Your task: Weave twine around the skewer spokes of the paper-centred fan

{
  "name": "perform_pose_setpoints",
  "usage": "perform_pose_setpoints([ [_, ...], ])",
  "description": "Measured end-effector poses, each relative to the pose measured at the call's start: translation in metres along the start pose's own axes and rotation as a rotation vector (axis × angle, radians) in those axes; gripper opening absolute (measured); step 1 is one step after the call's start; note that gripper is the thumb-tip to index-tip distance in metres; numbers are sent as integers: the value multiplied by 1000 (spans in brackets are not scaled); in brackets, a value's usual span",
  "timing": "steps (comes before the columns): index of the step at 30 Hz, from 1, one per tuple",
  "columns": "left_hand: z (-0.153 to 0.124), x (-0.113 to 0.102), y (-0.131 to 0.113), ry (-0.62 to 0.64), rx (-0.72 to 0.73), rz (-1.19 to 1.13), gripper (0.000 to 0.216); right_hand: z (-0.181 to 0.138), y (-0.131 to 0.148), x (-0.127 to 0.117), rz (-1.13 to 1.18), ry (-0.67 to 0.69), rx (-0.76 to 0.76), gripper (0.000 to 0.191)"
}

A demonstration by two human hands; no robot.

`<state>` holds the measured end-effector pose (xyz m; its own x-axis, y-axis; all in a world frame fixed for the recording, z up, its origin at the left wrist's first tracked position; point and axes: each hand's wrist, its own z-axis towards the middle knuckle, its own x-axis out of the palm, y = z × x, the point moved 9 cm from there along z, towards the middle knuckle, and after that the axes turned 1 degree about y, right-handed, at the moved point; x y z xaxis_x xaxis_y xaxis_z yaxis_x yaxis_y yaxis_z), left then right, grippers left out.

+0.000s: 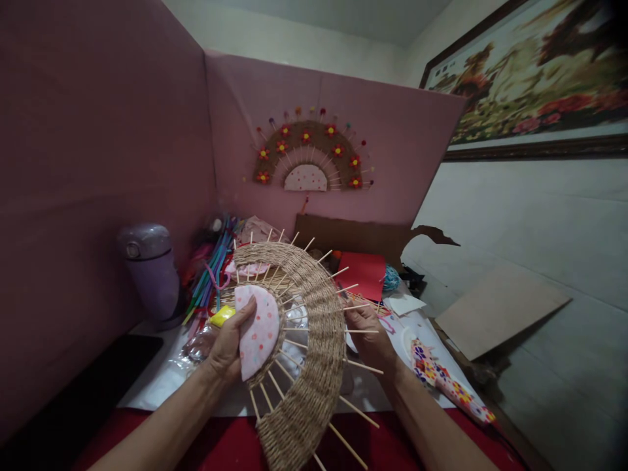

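Observation:
A woven half-ring fan (326,320) of twisted straw-coloured cord, with thin wooden sticks radiating past its outer edge, is held up turned on its side. My left hand (229,343) is closed on its pink dotted half-circle centre (259,333), thumb on the front and the other fingers hidden behind. My right hand (367,330) is at the outer rim among the stick ends, fingers curled. A small dark thing shows at its fingertips, too unclear to name.
A similar fan with red flowers (306,136) hangs on the pink board. Around the table are a purple tumbler (153,275), coloured pipe cleaners (210,261), red sheet (363,273), blue yarn (391,278), flower-patterned glue gun (456,389) with cord, and cardboard (503,311).

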<state>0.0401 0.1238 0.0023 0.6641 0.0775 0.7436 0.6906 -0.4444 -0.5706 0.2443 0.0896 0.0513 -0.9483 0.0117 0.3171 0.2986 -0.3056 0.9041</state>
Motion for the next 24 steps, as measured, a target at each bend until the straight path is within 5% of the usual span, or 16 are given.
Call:
perform_pose_setpoints([
  [4, 0, -1, 1, -8, -11, -13, 30, 2, 7, 8, 61, 81, -50, 10],
  [15, 3, -3, -3, -14, 29, -3, 28, 1, -14, -9, 171, -32, 100, 19],
  [24, 1, -2, -7, -21, 38, 4, 27, 5, -8, -23, -50, -66, 55, 24],
])
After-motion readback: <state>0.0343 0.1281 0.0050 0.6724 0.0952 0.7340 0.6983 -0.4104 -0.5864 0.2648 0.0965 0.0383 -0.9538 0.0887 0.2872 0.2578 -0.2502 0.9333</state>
